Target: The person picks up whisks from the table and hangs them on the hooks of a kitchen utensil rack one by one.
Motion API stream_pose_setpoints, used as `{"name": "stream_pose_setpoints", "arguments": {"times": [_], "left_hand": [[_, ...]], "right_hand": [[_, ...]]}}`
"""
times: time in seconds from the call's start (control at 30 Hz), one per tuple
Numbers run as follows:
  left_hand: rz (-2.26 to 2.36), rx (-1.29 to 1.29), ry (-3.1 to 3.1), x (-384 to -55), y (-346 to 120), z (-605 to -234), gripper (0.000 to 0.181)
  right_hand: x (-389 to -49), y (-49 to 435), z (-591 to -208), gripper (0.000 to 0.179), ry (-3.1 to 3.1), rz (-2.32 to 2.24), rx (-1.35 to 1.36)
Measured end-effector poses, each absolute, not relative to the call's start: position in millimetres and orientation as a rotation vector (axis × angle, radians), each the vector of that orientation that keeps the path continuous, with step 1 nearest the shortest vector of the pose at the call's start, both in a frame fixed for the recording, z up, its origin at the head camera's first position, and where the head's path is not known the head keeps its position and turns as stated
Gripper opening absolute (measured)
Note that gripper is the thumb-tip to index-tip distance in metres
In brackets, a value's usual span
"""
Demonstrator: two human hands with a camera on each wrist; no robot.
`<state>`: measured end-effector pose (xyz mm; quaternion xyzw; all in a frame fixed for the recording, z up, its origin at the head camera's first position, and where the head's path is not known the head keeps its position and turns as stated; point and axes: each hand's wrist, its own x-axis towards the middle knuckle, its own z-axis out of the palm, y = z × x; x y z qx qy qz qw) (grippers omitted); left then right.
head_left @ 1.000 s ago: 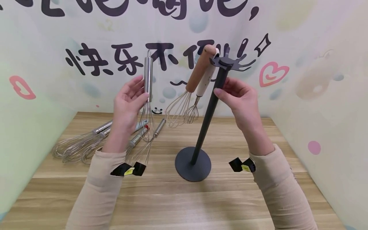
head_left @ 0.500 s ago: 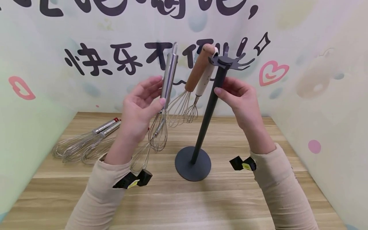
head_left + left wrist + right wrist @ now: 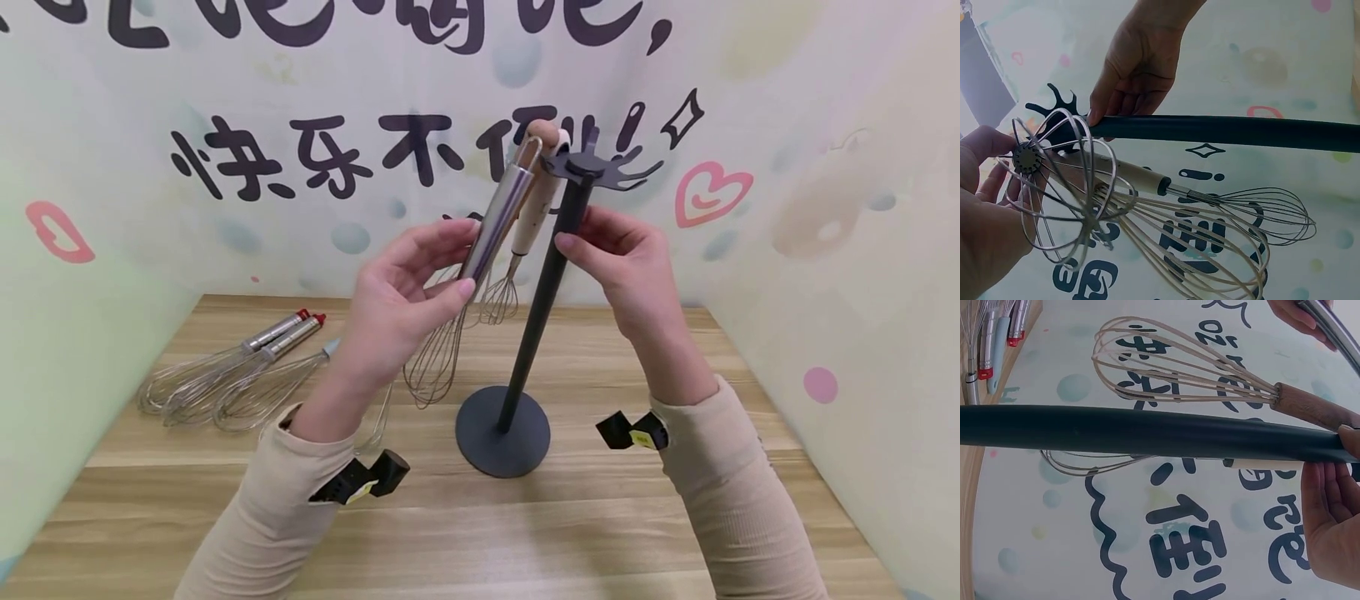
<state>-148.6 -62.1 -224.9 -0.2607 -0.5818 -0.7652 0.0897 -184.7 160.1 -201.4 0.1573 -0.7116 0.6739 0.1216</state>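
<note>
My left hand (image 3: 408, 304) pinches the steel handle of a whisk (image 3: 497, 221), tilted with its hanging loop up beside the hooks of a black stand (image 3: 551, 287). In the left wrist view the wires of that whisk (image 3: 1088, 206) point toward the camera. Near the top of the stand's pole, my right hand (image 3: 630, 267) grips it between thumb and fingers. A wooden-handled whisk (image 3: 1316, 406) and a small white-handled whisk (image 3: 534, 218) hang from the stand's left side. In the head view the steel whisk covers most of the wooden handle.
Several whisks (image 3: 232, 375) lie on the wooden table (image 3: 600, 533) at the left, some with red handle ends. Another whisk is partly hidden behind my left forearm. The stand's round base (image 3: 502, 450) rests on the table. A printed wall (image 3: 315, 75) rises behind.
My left hand has moved right with the steel whisk, bringing its loop up to the stand's hooks and tilting the handle rightward. The right hand stays on the pole.
</note>
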Motion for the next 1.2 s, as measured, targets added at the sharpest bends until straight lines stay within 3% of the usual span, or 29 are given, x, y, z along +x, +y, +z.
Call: {"name": "stream_pose_setpoints", "arguments": {"times": [1.2], "left_hand": [[-2.31, -0.8, -1.865, -170.0, -52.6, -241.4, 0.052]], "right_hand": [[-185.1, 165.1, -195.2, 0.028, -2.11, 1.987, 0.599]]}}
